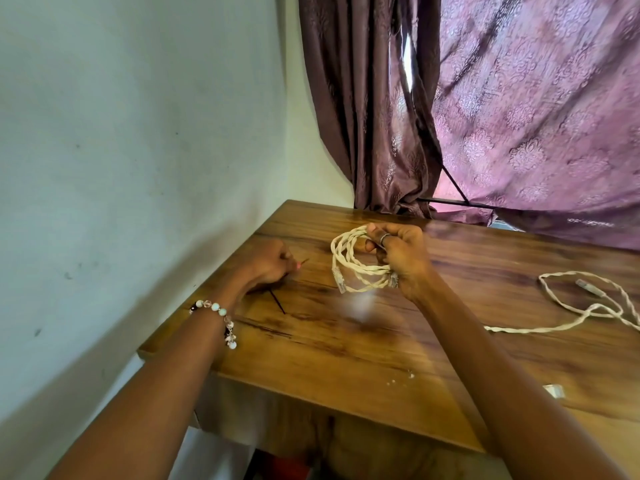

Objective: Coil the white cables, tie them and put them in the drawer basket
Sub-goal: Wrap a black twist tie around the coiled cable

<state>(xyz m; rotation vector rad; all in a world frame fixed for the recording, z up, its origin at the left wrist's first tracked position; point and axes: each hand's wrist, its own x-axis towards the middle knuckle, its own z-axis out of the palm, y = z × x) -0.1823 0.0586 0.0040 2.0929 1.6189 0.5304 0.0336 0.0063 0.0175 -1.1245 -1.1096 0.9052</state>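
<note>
We see the right hand (398,252) raised just above the wooden table (346,344), its fingers curled round one side of a coiled white cable (349,261). The loops of the coil hang out to the left of that hand, toward the other hand, and the two plug ends sit at the bottom of the coil, one right against the heel of the right hand and one at the loop's lower left. A ring shows on one finger of this hand.

The left hand (268,263) rests low on the table, well to the left of the coil and apart from it. Its fingers are bunched and pinch a thin black tie (277,301); one end runs out from under the hand toward the wrist, and a short tip shows beyond the fingertips. A beaded bracelet (221,320) circles the left wrist.

A second white cable (588,306) lies loose and uncoiled on the table, far to the right of the right hand, beyond its forearm, touched by neither hand.
</note>
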